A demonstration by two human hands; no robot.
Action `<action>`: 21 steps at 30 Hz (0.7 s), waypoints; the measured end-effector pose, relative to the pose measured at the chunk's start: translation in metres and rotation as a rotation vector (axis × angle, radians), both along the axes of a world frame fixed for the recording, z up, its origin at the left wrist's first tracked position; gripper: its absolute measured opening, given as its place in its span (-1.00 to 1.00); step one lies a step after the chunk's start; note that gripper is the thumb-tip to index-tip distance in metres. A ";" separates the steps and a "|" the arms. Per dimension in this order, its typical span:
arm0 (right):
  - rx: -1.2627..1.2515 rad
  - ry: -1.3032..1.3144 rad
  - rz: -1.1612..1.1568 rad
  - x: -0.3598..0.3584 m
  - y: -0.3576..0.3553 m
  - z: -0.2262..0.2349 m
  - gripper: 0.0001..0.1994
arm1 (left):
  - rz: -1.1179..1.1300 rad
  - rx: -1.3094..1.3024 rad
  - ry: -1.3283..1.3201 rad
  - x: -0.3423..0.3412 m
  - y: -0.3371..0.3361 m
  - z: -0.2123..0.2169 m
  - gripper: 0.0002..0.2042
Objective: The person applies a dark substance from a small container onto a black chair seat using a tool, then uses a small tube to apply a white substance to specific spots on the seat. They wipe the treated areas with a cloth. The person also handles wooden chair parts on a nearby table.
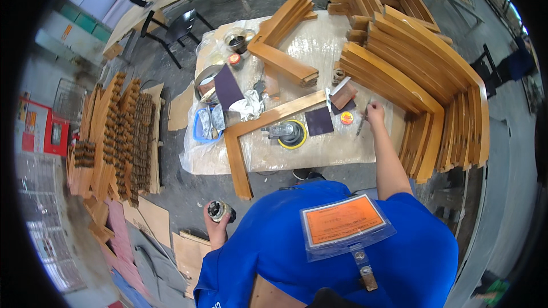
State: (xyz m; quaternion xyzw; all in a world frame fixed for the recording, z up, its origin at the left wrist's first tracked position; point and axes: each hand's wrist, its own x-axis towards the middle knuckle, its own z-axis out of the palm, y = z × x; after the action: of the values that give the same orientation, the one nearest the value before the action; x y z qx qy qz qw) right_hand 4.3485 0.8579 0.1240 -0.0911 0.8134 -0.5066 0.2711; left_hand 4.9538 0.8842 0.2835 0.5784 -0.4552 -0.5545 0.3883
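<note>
While the left hand point(214, 232) has its grip closed round a glass jar point(217, 210), the right hand point(374, 113) has its grip pinched on a thin dark tool point(361, 126). Landmark: the yellow-rimmed sander point(292, 134) on the table point(342, 151).

Tool: right of sander, over the table. Long axis runs roughly near-to-far; free end points back toward the person, slightly left. Tip detail too small to read.

Jar: nearer the person than sander and to its left, clear of the table's near edge. Mouth faces up toward the camera, dark stuff on the rim. Exact lean of its long axis: can't tell.

Around sander: dark square sheet point(319, 122) just right; red-and-yellow lid point(346, 118) further right, between sheet and tool. L-shaped wooden piece point(274, 115) wraps its left and far sides; one leg slants far-right, the other points toward the person, past the table edge. Blue tray point(197, 129) well left. Stacked wooden frames point(412, 82) well right, beyond the tool.
</note>
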 end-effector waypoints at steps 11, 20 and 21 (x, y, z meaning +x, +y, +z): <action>-0.588 0.076 1.295 0.273 -0.056 0.266 -0.81 | -0.090 -0.322 -0.027 -0.003 0.005 0.059 -0.39; -0.520 0.470 1.837 0.364 -0.014 0.301 -0.66 | -0.021 -0.360 -0.128 0.029 0.060 0.060 -0.46; -0.507 0.504 1.787 0.361 -0.015 0.296 -0.67 | -0.021 -0.360 -0.110 0.029 0.065 0.052 -0.47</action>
State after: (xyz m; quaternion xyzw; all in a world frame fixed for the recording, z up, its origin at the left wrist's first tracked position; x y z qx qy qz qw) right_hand 4.7090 0.8428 0.4196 -0.8391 0.3443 -0.2393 0.3466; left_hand 4.9826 0.9493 0.3350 0.5242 -0.5736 -0.4358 0.4541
